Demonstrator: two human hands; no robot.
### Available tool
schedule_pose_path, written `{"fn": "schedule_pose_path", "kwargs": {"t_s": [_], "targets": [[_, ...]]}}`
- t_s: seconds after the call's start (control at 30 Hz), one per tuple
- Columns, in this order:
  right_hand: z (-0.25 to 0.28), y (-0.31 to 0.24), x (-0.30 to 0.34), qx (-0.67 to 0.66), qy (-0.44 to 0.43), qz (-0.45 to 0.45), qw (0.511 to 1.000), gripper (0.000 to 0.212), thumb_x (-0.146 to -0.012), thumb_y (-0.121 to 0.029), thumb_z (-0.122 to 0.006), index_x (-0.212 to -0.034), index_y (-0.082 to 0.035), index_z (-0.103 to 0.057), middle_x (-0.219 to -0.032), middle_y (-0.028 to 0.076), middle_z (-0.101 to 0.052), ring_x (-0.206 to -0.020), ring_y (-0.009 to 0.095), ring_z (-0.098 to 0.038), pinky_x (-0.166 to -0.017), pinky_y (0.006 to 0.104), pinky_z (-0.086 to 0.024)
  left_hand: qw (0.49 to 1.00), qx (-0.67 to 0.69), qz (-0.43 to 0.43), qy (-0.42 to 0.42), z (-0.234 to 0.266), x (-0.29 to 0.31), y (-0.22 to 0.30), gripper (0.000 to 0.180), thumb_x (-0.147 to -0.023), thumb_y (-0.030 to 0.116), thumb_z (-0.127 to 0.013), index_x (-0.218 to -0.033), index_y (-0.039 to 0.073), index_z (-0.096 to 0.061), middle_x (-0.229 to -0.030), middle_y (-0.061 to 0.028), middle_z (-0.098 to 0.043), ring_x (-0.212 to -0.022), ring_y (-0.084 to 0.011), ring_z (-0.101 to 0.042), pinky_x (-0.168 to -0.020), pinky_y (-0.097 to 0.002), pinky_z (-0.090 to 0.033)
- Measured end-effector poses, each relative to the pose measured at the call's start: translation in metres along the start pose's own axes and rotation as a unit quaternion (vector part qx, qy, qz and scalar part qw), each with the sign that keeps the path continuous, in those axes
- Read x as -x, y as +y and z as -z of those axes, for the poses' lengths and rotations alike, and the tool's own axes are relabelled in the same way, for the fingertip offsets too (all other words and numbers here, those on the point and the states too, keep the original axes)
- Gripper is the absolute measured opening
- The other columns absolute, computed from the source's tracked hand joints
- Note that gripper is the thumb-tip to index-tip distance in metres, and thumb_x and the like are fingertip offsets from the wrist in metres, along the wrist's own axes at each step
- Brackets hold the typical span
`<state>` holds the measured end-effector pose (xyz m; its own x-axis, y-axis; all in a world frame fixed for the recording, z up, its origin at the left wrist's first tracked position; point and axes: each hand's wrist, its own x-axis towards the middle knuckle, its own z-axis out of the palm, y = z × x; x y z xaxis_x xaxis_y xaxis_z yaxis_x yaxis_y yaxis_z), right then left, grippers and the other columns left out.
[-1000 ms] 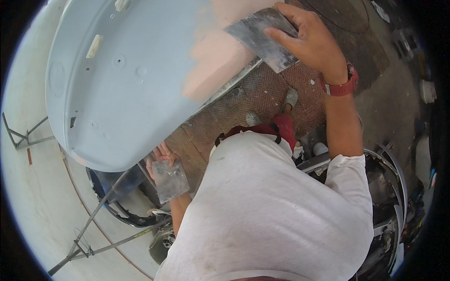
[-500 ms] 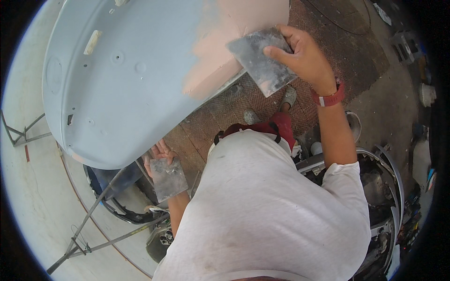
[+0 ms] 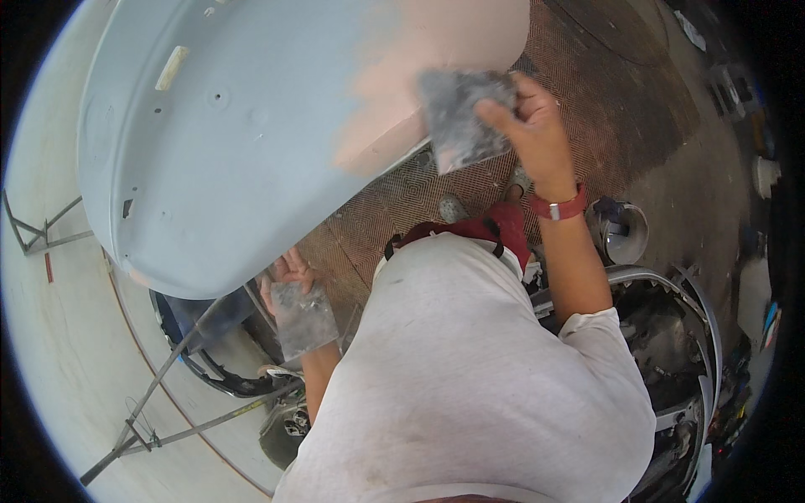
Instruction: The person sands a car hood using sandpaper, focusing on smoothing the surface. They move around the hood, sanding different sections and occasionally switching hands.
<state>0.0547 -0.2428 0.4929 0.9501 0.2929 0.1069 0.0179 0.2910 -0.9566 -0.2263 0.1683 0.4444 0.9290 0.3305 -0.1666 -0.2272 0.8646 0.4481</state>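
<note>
In my raised right hand is a thin, square grey plate with a dusty, smudged face, smeared by motion. The thumb presses on its face and the fingers go behind its edge. It is at the near right edge of a large pale blue-grey panel with a salmon-pink filler patch; I cannot tell whether they touch. Lower left, my left hand is beside the panel's lower edge. Another dusty grey square plate lies across its palm and wrist, fingers showing past the plate's top edge.
A metal-tube stand is at the lower left, below the panel. Patterned brown matting covers the floor. To my right are a round container and a curved bumper-like part. Dark curved parts lie behind my left arm.
My right hand has shifted a little left and down with its plate, which has turned more upright. The left hand and its plate have hardly moved.
</note>
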Motion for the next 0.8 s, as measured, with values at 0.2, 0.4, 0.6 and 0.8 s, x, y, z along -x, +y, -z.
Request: {"fn": "schedule_pose_path", "kwargs": {"t_s": [0.2,0.4,0.6,0.8], "targets": [[-0.013,0.021,-0.001,-0.002,0.035,0.002,0.999,0.034,-0.094,-0.012,-0.077,-0.123,0.003,-0.068,-0.109,0.009,-0.076,-0.097,0.013,-0.070,-0.086,0.0301,-0.057,1.000,-0.008,0.000,0.005,-0.003,-0.001,0.001,0.079,-0.092,0.048,-0.055,-0.155,0.003,-0.042,-0.161,-0.0230,-0.042,-0.113,-0.0307,-0.067,-0.061,-0.0325,-0.051],[-0.060,0.015,0.028,0.136,-0.027,-0.012,0.990,0.036,-0.091,-0.016,-0.079,-0.119,0.004,-0.069,-0.105,0.011,-0.076,-0.092,0.015,-0.070,-0.083,0.0322,-0.056,1.000,-0.016,-0.001,0.006,-0.006,0.002,0.000,0.080,-0.093,0.048,-0.055,-0.156,0.003,-0.040,-0.162,-0.0228,-0.040,-0.123,-0.0317,-0.062,-0.060,-0.0320,-0.051],[-0.050,0.006,0.021,0.002,0.036,-0.005,0.999,0.032,-0.092,-0.015,-0.078,-0.117,0.003,-0.069,-0.101,0.011,-0.075,-0.090,0.011,-0.069,-0.080,0.0287,-0.055,1.000,-0.009,0.000,-0.013,-0.004,0.001,0.000,0.081,-0.093,0.048,-0.054,-0.157,0.002,-0.036,-0.164,-0.0226,-0.036,-0.142,-0.0332,-0.051,-0.060,-0.0312,-0.051],[-0.068,0.020,0.029,0.101,0.038,0.029,0.994,0.031,-0.091,-0.016,-0.079,-0.110,0.005,-0.067,-0.088,0.018,-0.074,-0.077,0.015,-0.069,-0.069,0.0321,-0.054,1.000,-0.002,-0.003,0.000,-0.006,0.005,-0.001,0.081,-0.093,0.048,-0.054,-0.157,0.001,-0.037,-0.164,-0.0226,-0.036,-0.143,-0.0331,-0.050,-0.060,-0.0311,-0.051]]}}
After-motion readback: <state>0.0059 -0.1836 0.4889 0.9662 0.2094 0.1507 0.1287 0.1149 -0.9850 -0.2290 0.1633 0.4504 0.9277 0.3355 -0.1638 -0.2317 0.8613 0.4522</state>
